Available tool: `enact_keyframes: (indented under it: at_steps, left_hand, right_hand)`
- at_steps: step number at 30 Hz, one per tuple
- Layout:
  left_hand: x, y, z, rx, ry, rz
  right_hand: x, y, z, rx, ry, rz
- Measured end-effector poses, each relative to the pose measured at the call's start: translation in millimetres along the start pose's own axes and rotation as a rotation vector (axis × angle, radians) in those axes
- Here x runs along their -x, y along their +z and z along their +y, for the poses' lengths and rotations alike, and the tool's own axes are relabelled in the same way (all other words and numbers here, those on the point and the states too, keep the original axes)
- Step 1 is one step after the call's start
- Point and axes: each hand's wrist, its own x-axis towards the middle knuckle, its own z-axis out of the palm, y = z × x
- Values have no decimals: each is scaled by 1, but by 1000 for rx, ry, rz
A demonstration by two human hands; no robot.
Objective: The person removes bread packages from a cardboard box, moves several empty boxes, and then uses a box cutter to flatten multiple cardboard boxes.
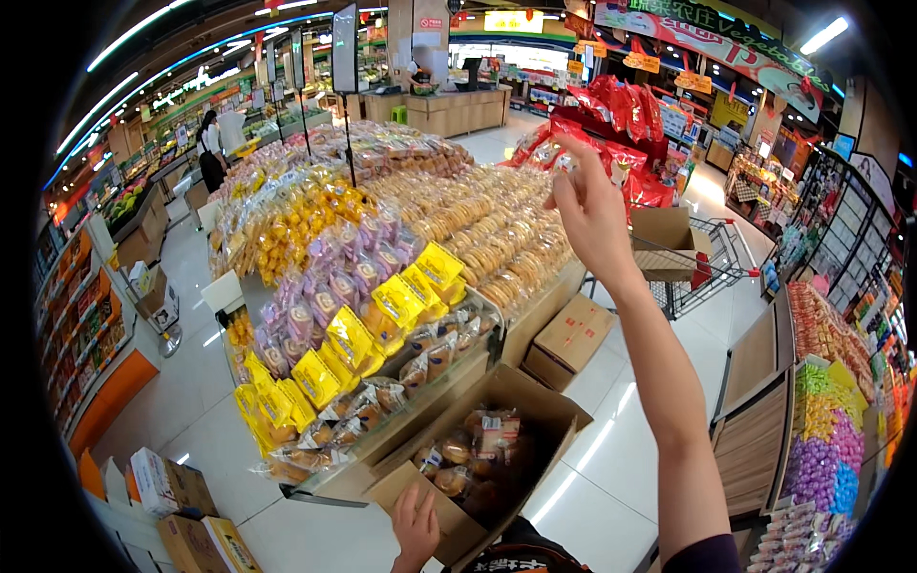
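My left hand (415,527) lies at the lower middle with its fingers stretched flat against the flap of an open cardboard box (457,523). Inside that box are several wrapped round buns (458,449) and a package with a printed label (499,435). Raised high to the right, my right hand (589,212) holds nothing that shows; its index finger is extended and the thumb stands apart. Behind it spread rows of clear-wrapped round biscuits (497,224). Yellow packets (349,339) and dark-labelled wrapped buns (368,411) line the display's near edge.
A closed carton (570,339) stands beside the display. Beyond my right arm is a shopping cart (716,258) carrying an open box (666,234). Red bags (621,110) are piled behind. Candy bins (826,449) edge the right, shelves (86,325) the left. Two people (210,153) stand far left.
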Motion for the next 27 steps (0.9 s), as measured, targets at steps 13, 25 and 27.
enact_keyframes:
  at_steps: [13,25,27]
  left_hand:
    - [-31,-57,-56,14,-334,105]
    - [-48,-14,-60,106,-448,229]
    - [-42,-8,-50,66,-393,202]
  right_hand:
    - [290,52,167,579,468,-1347]
    - [319,70,139,735,195,-1123]
    - [309,85,156,773,167,-1161]
